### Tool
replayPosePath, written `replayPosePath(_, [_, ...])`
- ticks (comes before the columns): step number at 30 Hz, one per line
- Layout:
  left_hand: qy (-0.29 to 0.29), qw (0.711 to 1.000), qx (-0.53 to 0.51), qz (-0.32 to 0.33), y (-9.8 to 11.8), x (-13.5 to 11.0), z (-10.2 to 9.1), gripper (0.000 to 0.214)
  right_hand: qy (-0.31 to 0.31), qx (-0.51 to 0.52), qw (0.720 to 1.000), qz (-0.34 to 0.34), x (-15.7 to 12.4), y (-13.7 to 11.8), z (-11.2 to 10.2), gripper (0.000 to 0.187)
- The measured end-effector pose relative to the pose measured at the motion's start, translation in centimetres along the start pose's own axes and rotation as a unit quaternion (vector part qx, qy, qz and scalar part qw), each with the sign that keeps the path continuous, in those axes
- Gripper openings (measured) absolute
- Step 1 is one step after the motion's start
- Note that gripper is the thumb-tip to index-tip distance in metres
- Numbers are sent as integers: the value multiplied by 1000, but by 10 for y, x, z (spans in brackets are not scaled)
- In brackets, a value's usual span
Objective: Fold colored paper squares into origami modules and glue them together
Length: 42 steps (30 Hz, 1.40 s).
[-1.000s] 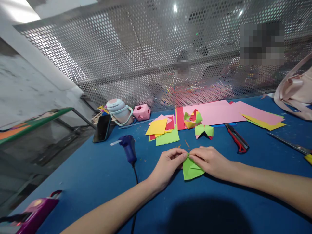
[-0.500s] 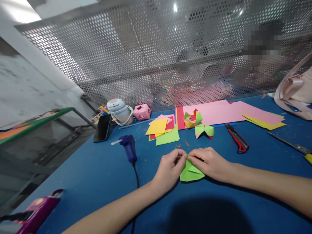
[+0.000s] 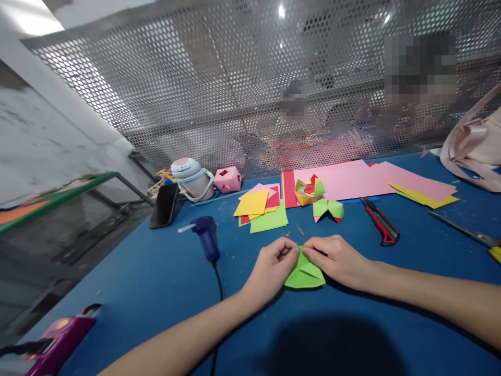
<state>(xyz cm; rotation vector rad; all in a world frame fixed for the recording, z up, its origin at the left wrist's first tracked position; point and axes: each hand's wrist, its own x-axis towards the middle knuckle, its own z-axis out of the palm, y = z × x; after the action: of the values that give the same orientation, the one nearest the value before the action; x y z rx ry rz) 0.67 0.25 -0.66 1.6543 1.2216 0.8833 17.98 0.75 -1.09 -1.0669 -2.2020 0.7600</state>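
A green sheet of folded paper (image 3: 305, 275) is held between my two hands, low over the blue table. My left hand (image 3: 276, 266) pinches its upper left edge between thumb and fingers. Opposite it, my right hand (image 3: 336, 261) grips the upper right edge, the thumb and fingers pressed together. Both sets of fingertips nearly meet at the paper's top point and hide it. Just beyond lie a green and pink folded piece (image 3: 329, 210) and a folded piece in yellow, green and red (image 3: 309, 190).
Left of my hands lies a blue glue gun (image 3: 207, 237) with its cord. Farther back are a stack of coloured paper squares (image 3: 254, 203), a phone (image 3: 164, 205), a lidded cup (image 3: 193, 180) and pink sheets (image 3: 336, 180). A red cutter (image 3: 381, 222) and scissors (image 3: 469, 230) lie right.
The green paper has shifted slightly to the left and up, and its lower edge has turned a little. Both hands keep their pinch at its top.
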Motion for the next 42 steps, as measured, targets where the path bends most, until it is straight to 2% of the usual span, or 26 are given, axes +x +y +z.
replayPosePath(9, [-5, 1000, 16, 9, -2, 1, 1, 15, 7, 0, 1000, -8, 0, 0, 1, 24])
replayPosePath(14, [-7, 999, 19, 25, 0, 0, -1, 20, 35, -15, 999, -23, 0, 2, 2, 23])
replayPosePath(20, [-12, 998, 42, 45, 0, -1, -2, 22, 38, -20, 998, -34, -1, 3, 2, 24])
replayPosePath(23, [3, 996, 69, 55, -2, -1, 0, 20, 34, -17, 999, -30, -2, 0, 2, 24])
replayPosePath(27, [39, 994, 84, 64, -5, -1, 1, 18, 11, 8, 1000, 14, 0, -4, 0, 23])
replayPosePath(31, [67, 991, 88, 72, -7, 0, 1, 18, -1, -25, 999, 22, 2, -1, 2, 20])
replayPosePath(36, [56, 991, 77, 96, -8, -1, 0, 13, 9, -39, 999, 3, 1, 5, 4, 22])
replayPosePath(42, [31, 996, 62, 56, -5, 2, -4, 18, 11, -36, 999, -5, 1, 6, 2, 21])
